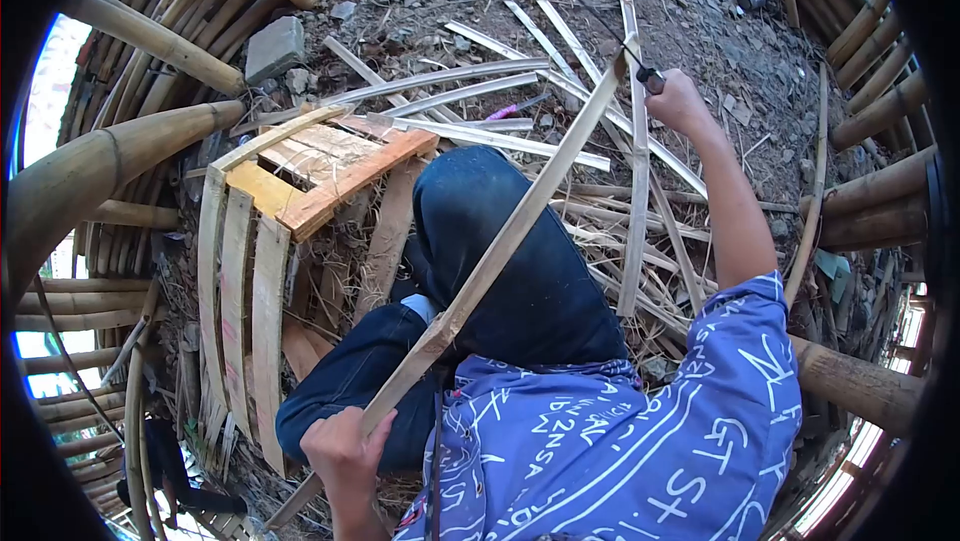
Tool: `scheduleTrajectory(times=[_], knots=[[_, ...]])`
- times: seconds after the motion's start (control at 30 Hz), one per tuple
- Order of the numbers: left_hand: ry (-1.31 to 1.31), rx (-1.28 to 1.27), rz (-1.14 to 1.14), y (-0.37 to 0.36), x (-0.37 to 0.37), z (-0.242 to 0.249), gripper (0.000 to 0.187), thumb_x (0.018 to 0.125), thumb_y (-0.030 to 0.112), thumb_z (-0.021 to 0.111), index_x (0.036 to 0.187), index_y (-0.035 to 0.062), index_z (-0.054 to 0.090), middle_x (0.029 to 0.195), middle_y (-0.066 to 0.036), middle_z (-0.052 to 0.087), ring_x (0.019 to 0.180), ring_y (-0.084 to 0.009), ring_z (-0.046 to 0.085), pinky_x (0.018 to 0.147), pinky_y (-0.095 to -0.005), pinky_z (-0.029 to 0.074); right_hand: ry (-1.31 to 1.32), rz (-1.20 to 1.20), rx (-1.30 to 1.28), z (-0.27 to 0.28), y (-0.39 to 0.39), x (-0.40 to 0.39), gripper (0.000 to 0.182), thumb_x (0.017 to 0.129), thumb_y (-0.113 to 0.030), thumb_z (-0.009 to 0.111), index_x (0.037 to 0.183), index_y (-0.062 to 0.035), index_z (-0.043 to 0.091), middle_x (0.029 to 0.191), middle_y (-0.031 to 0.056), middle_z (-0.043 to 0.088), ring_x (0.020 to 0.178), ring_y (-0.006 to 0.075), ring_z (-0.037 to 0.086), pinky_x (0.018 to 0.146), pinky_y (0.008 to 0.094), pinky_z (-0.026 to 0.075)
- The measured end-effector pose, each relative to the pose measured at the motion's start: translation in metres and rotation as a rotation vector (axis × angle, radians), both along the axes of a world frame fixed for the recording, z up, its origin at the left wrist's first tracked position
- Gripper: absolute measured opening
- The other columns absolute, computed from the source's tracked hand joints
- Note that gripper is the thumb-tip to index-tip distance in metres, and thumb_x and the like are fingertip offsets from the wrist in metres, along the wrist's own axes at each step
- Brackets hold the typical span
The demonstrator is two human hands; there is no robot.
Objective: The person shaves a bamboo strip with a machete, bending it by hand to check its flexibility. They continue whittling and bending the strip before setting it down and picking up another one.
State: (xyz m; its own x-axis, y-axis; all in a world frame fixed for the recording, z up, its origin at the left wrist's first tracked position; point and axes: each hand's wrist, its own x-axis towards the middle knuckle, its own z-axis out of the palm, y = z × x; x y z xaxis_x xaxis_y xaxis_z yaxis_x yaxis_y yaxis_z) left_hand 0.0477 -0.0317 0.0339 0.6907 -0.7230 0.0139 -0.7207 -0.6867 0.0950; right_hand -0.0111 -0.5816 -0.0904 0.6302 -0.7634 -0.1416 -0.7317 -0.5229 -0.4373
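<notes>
My left hand (343,449) is wrapped round the lower part of a long bamboo strip (497,244), with its thumb along the strip. The strip slants up across my bent knees to the far right, and its lower end runs on past my fist toward the ground. My right hand (678,103) is closed on the dark handle of a knife (650,79). Its long, thin, dark blade points away up and left, crossing the strip's far end. Several split bamboo strips (638,191) lie on the ground beyond my legs.
A small wooden stool (340,186) with slatted sides stands by my left knee. A small pink-handled knife (515,109) lies among strips ahead. A grey block (274,49) sits at the back left. Thick bamboo poles (120,156) fence both sides; shavings and stones cover the ground.
</notes>
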Motion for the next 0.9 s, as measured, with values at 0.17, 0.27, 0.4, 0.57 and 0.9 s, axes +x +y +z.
scheduleTrajectory(times=[0.17,0.27,0.4,0.57,0.9], knots=[[-0.023,0.082,-0.007,-0.012,-0.002,0.019,0.039,0.068,0.03,0.077,0.062,0.0072,0.046,0.052,-0.008,0.044,0.047,-0.0271,0.047,0.048,-0.0365,0.032,-0.103,0.022,0.181,0.005,0.04,0.004,0.016,0.066,-0.01,0.058,0.067,0.006,0.056,0.056,0.0145,0.056,0.053,0.0243,0.057,0.054,0.038,0.046],[0.058,0.017,-0.001,-0.019,0.002,0.01,0.038,0.07,0.029,0.076,0.062,0.007,0.046,0.052,-0.008,0.045,0.047,-0.0269,0.047,0.048,-0.0365,0.032,-0.262,0.157,0.259,0.004,0.086,-0.01,0.014,0.066,-0.007,0.057,0.058,-0.0033,0.046,0.052,0.0004,0.045,0.049,0.01,0.04,0.046,0.0302,0.032],[0.078,0.049,0.032,-0.025,0.001,0.013,0.037,0.072,0.028,0.075,0.063,0.0069,0.047,0.054,-0.008,0.047,0.048,-0.0266,0.049,0.048,-0.0367,0.033,-0.386,0.215,0.437,0.023,0.158,-0.014,0.02,0.065,-0.003,0.058,0.057,-0.0044,0.04,0.051,-0.0034,0.037,0.05,0.0084,0.032,0.046,0.0303,0.027],[0.088,-0.001,0.005,-0.051,0.003,-0.001,0.032,0.077,0.027,0.072,0.068,0.0071,0.049,0.057,-0.009,0.051,0.05,-0.028,0.052,0.049,-0.0367,0.037,-0.519,0.003,0.7,0.013,0.214,-0.026,0.019,0.065,-0.002,0.059,0.056,-0.0046,0.042,0.049,-0.0036,0.038,0.045,0.0065,0.035,0.043,0.0285,0.026],[0.392,-0.097,0.007,-0.133,0.029,-0.009,0.021,0.092,0.021,0.055,0.087,0.0017,0.049,0.063,-0.024,0.055,0.062,-0.0427,0.056,0.052,-0.0492,0.04,-0.547,0.081,0.508,0.033,0.219,-0.035,0.02,0.064,-0.001,0.058,0.057,-0.0047,0.039,0.051,-0.0038,0.037,0.049,0.0056,0.033,0.044,0.0277,0.025]])
